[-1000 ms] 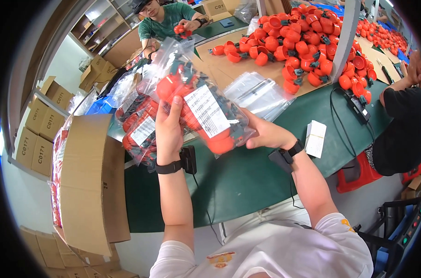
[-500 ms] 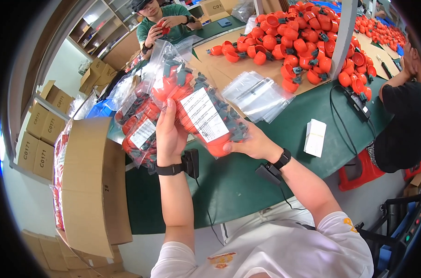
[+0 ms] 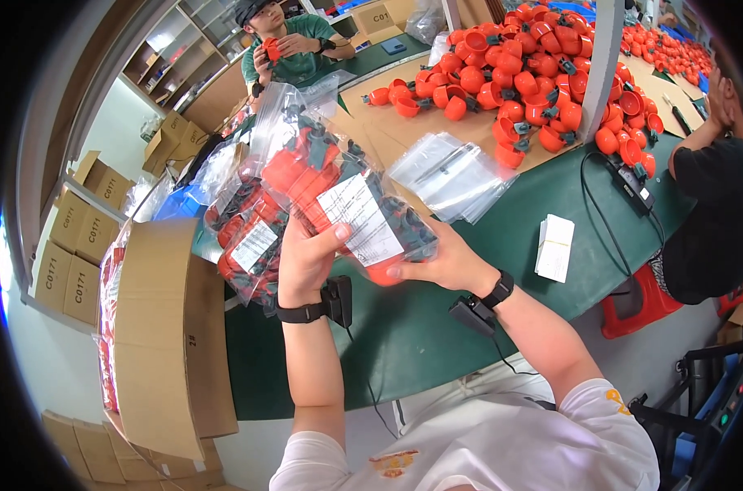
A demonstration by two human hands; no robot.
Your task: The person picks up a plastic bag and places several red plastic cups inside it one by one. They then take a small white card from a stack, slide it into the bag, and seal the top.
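Both my hands hold a clear plastic bag (image 3: 306, 176) packed with red cup-shaped parts and dark grey fittings, raised and tilted over the table. My left hand (image 3: 307, 255) grips its lower left side, the thumb lying against the white printed label (image 3: 359, 217). Around the lower right end closes my right hand (image 3: 446, 260), its thumb on a red cup seen through the plastic. Just left of my left hand lies a similar filled bag (image 3: 244, 262) with its own white label, partly covered by the held one.
An open cardboard box (image 3: 154, 327) stands at the table's left end. Across the green table (image 3: 502, 270) lie flat clear bags (image 3: 453, 173), a banded stack of white slips (image 3: 555, 248) and a heap of red cups (image 3: 518, 74). Co-workers sit opposite and at right.
My left hand has shifted down the bag, its thumb moving from the red cups onto the label. The bag has dipped slightly. The co-worker opposite has lowered a red part slightly.
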